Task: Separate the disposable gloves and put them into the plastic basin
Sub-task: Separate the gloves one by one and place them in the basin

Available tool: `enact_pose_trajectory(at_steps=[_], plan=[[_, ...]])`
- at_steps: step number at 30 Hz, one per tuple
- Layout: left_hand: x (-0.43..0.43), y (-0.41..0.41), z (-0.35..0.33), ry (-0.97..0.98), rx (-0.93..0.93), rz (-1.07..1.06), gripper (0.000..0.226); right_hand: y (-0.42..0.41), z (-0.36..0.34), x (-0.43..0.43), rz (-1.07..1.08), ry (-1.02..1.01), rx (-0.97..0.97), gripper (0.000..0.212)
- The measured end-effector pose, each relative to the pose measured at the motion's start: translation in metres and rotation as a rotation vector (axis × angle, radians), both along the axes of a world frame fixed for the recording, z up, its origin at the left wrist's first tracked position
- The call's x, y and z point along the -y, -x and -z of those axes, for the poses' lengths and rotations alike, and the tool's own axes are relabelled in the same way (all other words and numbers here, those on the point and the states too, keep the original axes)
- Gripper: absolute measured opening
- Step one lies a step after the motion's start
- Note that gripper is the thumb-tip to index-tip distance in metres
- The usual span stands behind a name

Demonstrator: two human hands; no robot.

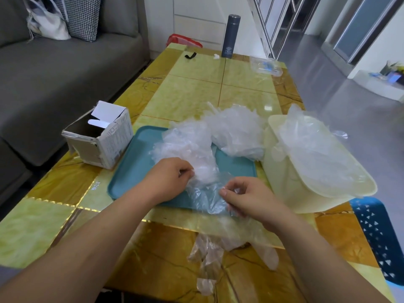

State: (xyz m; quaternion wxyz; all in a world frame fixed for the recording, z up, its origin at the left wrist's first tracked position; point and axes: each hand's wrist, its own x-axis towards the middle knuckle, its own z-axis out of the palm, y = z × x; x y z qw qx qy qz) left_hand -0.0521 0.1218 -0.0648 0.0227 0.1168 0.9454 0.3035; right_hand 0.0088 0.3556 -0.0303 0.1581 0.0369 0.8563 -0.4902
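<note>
A heap of clear disposable gloves [218, 132] lies over the far side of a teal tray [131, 171]. My left hand [169, 173] pinches a crumpled glove at the heap's near edge. My right hand [247, 197] pinches the cuff of a thin glove [205, 197] that stretches between both hands and hangs down over the table's front. To the right stands the cream plastic basin [284, 184], with several separated gloves [314, 154] piled in it and spilling over its rim.
An open white cardboard box [102, 138] sits left of the tray. At the table's far end stand a dark flask [230, 36], a black clip [190, 55] and a clear packet [265, 65]. A grey sofa [54, 73] runs along the left; a blue stool [380, 235] is at the right.
</note>
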Motion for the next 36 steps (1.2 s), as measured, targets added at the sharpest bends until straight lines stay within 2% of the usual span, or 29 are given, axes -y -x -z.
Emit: enact_pose_trajectory(at_steps=[3,9,12,15,17,21,23,25,27,29,32,34,36], plan=[[-0.001,-0.001,-0.009,-0.095,-0.025,-0.070,0.008,0.000,0.001,0.000,-0.033,-0.008,-0.040,0.015],[-0.003,-0.011,-0.029,-0.313,-0.039,-0.177,0.019,-0.004,-0.002,0.004,-0.116,0.018,-0.138,0.007],[-0.004,-0.017,-0.044,-0.525,-0.012,-0.220,0.016,-0.005,-0.007,0.008,-0.136,0.053,-0.248,0.008],[-0.001,-0.023,-0.059,-0.763,0.064,-0.139,0.008,-0.009,-0.019,0.011,-0.170,0.097,-0.330,0.008],[0.002,-0.026,-0.063,-0.879,0.151,-0.083,0.010,-0.012,-0.025,0.012,-0.174,0.083,-0.405,0.008],[0.007,-0.030,-0.068,-1.013,0.507,0.072,0.017,-0.013,-0.033,0.014,-0.101,-0.036,-0.547,0.010],[0.008,-0.032,-0.071,-1.042,0.645,0.126,0.022,-0.012,-0.035,0.012,-0.100,-0.013,-0.535,0.012],[0.006,-0.035,-0.074,-1.071,0.689,0.165,0.023,-0.012,-0.038,0.009,-0.119,0.132,-0.429,0.006],[0.003,-0.036,-0.077,-1.140,0.661,0.054,0.027,-0.014,-0.040,0.009,-0.114,0.309,-0.323,0.003],[0.003,-0.034,-0.073,-1.220,0.624,-0.120,0.037,-0.016,-0.040,0.014,-0.010,0.384,-0.275,0.010],[0.001,-0.041,-0.074,-1.344,0.748,-0.154,0.056,-0.016,-0.043,0.018,0.153,0.403,-0.255,0.025],[-0.005,-0.050,-0.076,-1.455,0.913,-0.126,0.050,-0.014,-0.049,0.015,0.173,0.366,-0.232,0.022],[-0.013,-0.052,-0.074,-1.405,0.978,-0.102,0.041,-0.015,-0.059,0.008,0.139,0.282,-0.219,0.013]])
